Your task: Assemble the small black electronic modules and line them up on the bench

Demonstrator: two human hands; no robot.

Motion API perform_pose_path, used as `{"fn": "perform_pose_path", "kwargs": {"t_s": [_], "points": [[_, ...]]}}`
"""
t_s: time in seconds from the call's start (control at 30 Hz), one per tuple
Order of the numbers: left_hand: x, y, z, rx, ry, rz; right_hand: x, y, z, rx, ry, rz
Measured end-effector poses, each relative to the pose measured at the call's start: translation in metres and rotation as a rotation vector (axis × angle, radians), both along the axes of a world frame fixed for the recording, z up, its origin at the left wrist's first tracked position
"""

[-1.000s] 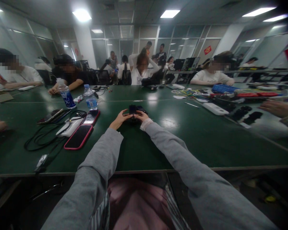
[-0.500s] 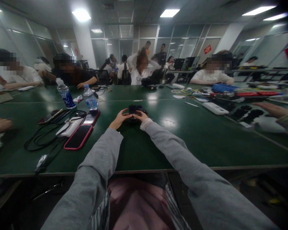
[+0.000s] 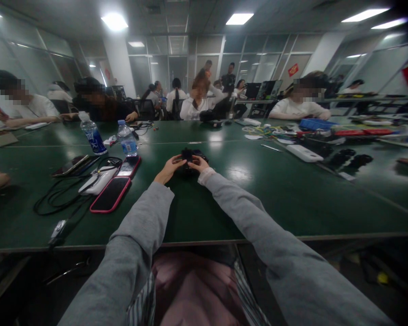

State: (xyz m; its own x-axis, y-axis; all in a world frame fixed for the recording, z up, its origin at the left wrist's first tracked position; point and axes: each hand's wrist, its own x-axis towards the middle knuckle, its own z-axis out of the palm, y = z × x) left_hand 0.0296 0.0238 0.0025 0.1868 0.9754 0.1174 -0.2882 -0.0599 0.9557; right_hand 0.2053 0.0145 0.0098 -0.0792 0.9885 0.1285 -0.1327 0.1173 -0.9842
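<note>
Both arms stretch forward over the green table (image 3: pixel 211 213). My left hand (image 3: pixel 171 168) grips the left side of a small black object (image 3: pixel 187 155), its thumb and fingers bent around it. From the right, my right hand (image 3: pixel 200 165) holds the same object, and the two thumbs come close together on its near side. Its upper part stands above the fingers; the kind is too dark to make out. Just behind and right of it, another black piece (image 3: pixel 203 154) shows; I cannot tell whether they are joined.
Left of my hands lie a pink-edged phone (image 3: pixel 110 194), a second phone (image 3: pixel 129 166), a white power bank (image 3: pixel 98 180) and black cables. Two bottles (image 3: pixel 127 139) stand behind them. On the right are a white device (image 3: pixel 305 153), black parts (image 3: pixel 359 160) and a blue tray (image 3: pixel 316 124). Other people sit around.
The upper part of the black object between my hands looks tilted or turned; my hands have hardly moved. At the right edge, another person's hand has drawn back from the black parts.
</note>
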Motion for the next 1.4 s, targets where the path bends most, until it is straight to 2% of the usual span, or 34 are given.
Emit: {"fn": "perform_pose_path", "kwargs": {"t_s": [0.17,0.53,1.4], "points": [[-0.001,0.003,-0.002,0.041,0.028,0.026,0.001,0.001,-0.001,0.009,-0.005,0.007],[-0.001,0.000,0.001,0.135,0.240,0.127,0.002,0.003,-0.005,0.037,-0.036,0.005],[0.003,-0.001,0.003,0.087,0.198,0.175,-0.003,0.006,-0.010,0.110,-0.086,0.046]]}}
